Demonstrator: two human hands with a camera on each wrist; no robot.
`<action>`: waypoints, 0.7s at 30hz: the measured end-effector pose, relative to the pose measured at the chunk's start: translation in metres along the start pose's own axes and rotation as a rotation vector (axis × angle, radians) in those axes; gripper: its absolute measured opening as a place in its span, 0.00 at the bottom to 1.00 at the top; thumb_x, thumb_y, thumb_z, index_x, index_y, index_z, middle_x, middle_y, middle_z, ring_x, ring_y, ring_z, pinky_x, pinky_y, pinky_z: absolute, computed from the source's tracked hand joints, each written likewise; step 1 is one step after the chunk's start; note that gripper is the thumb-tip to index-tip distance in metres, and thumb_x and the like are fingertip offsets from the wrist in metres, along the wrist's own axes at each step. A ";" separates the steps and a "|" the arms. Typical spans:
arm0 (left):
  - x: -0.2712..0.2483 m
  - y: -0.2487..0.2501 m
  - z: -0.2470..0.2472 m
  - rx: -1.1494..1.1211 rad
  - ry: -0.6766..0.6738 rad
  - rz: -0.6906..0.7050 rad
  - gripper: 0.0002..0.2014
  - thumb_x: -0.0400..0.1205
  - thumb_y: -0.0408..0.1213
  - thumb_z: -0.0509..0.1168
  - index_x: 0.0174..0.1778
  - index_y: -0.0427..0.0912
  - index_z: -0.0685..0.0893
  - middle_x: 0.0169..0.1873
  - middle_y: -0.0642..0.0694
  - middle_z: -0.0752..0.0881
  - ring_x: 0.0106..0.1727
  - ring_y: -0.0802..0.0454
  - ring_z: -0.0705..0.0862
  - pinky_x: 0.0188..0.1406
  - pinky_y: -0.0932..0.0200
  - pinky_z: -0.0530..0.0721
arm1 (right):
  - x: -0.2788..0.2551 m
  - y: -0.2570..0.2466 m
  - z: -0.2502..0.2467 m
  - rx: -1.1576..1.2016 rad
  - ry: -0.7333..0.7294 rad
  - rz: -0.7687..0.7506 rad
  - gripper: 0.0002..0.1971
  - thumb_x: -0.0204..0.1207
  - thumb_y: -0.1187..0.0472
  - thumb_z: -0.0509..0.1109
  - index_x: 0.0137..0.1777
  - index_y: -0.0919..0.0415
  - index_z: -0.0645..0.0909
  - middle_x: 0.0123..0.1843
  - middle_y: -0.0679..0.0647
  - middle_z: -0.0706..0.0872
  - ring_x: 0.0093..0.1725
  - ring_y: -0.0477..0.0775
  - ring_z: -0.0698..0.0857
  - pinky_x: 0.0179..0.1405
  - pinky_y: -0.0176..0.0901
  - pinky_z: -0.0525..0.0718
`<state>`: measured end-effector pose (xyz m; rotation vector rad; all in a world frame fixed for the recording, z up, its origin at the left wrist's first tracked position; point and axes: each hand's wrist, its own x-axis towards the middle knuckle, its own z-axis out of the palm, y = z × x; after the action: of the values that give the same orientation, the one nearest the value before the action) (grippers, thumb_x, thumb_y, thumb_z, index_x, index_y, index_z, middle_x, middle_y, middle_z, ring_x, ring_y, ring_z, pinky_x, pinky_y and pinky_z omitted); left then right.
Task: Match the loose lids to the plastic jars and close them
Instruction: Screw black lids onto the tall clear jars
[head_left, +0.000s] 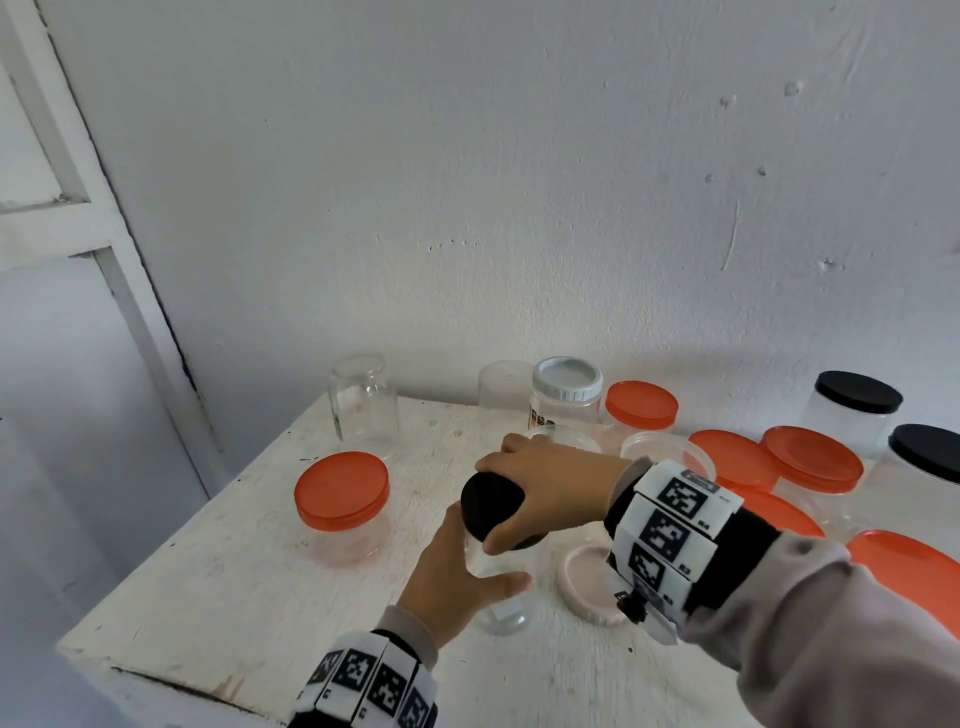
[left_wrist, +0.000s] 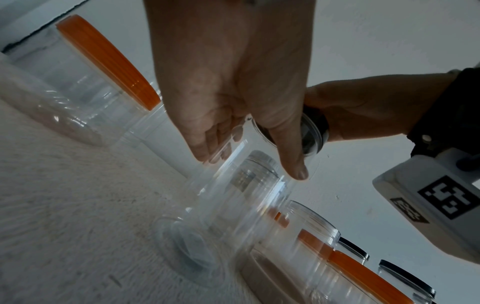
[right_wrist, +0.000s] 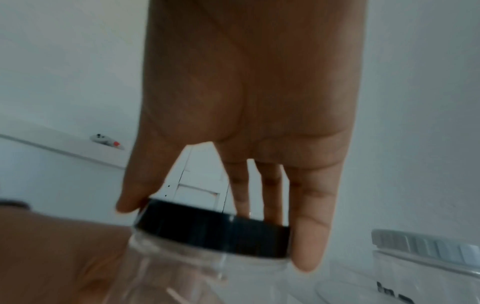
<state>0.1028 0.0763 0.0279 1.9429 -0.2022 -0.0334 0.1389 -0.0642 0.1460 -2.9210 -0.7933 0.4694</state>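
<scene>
A tall clear plastic jar stands near the table's front middle. My left hand wraps its fingers and thumb round the jar's body. A black lid sits on the jar's mouth, and my right hand grips that lid from above, thumb on one side and fingers on the other. The right wrist view shows the black lid on the clear neck, pinched between thumb and fingers. A loose pale pink lid lies upside down just right of the jar.
A closed orange-lidded jar stands at left, an upturned clear jar behind it. At the back stand a white-lidded jar and an orange-lidded one. Orange-lidded tubs and black-lidded jars crowd the right. The table's front-left edge is near.
</scene>
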 end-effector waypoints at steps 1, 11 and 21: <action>0.000 0.000 0.000 0.003 -0.001 0.002 0.39 0.67 0.43 0.80 0.70 0.55 0.66 0.61 0.61 0.79 0.63 0.64 0.76 0.53 0.75 0.72 | 0.001 -0.001 0.003 -0.026 0.035 0.023 0.40 0.68 0.32 0.70 0.76 0.51 0.67 0.64 0.50 0.71 0.64 0.54 0.71 0.62 0.53 0.78; -0.001 0.002 0.000 0.002 0.000 0.014 0.37 0.67 0.43 0.80 0.66 0.60 0.64 0.59 0.65 0.76 0.60 0.69 0.75 0.51 0.79 0.71 | -0.003 0.008 0.005 0.135 -0.012 -0.092 0.43 0.71 0.48 0.76 0.82 0.47 0.58 0.75 0.47 0.65 0.72 0.52 0.66 0.73 0.51 0.72; 0.000 -0.001 0.001 -0.021 0.000 0.025 0.37 0.68 0.42 0.80 0.66 0.62 0.64 0.61 0.65 0.77 0.62 0.69 0.76 0.50 0.76 0.74 | 0.000 0.005 0.025 0.092 0.199 0.040 0.43 0.66 0.28 0.68 0.78 0.50 0.64 0.65 0.50 0.67 0.67 0.53 0.67 0.64 0.52 0.77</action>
<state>0.1030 0.0758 0.0266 1.9192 -0.2253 -0.0186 0.1333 -0.0683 0.1213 -2.8452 -0.6689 0.2076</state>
